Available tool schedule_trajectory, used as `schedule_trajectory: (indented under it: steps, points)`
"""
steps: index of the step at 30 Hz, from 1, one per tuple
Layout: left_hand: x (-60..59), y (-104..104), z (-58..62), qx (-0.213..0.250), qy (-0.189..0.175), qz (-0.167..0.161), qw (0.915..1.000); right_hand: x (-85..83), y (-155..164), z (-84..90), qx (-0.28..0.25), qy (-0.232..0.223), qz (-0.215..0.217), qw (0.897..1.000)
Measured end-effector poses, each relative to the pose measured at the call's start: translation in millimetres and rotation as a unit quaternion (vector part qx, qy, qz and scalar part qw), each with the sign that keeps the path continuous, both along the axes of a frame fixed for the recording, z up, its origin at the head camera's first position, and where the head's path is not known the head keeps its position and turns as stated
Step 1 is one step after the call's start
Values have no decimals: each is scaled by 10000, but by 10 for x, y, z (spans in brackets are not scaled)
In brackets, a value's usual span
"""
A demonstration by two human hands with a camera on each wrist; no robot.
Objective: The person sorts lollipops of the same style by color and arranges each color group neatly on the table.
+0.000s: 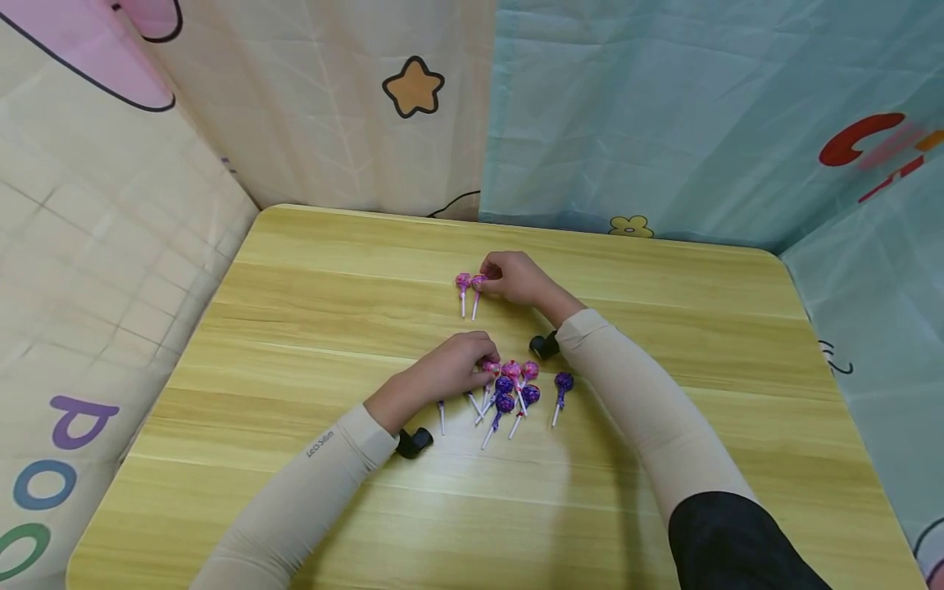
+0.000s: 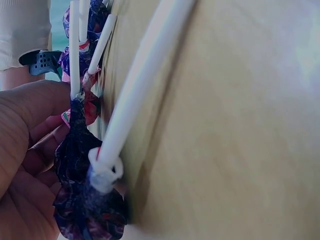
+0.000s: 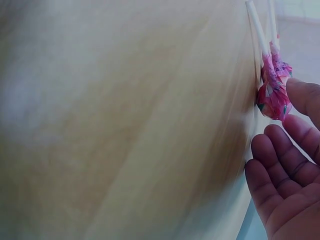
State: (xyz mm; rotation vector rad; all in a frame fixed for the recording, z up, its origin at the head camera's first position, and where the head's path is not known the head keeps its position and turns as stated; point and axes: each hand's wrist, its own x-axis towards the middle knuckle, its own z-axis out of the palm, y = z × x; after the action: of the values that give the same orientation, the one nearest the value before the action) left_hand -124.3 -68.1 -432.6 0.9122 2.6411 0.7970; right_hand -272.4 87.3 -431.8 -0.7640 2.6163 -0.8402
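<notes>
Toward the far side of the table my right hand (image 1: 519, 281) pinches the head of a pink-wrapped lollipop (image 1: 478, 281) between thumb and forefinger. Another pink lollipop (image 1: 462, 282) lies just left of it, both with white sticks toward me. Nearer to me, my left hand (image 1: 451, 365) reaches into a loose pile of lollipops, thumb and fingertips round a pink one (image 2: 91, 108). Purple lollipops (image 1: 505, 403) and pink ones (image 1: 530, 370) lie overlapped beside it. In the left wrist view a purple lollipop (image 2: 75, 160) lies against the left palm. The left hand hides part of the pile.
A single purple lollipop (image 1: 564, 382) lies right of the pile. Black wrist cameras (image 1: 415, 443) stick out under both forearms. The wood-grain table (image 1: 354, 279) has rounded corners, with printed curtains (image 1: 634, 115) behind and at the sides.
</notes>
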Motion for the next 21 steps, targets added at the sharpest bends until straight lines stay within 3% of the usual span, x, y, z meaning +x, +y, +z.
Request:
schedule_trajectory:
  steps: [8, 21]
  points:
    - [-15, 5, 17, -29, -44, -11, 10000, 6, 20, 35, -78, -9, -48, 10000]
    - [-162, -72, -2, 63, -118, -307, 9994, -41, 26, 53, -140, -79, -226, 9996]
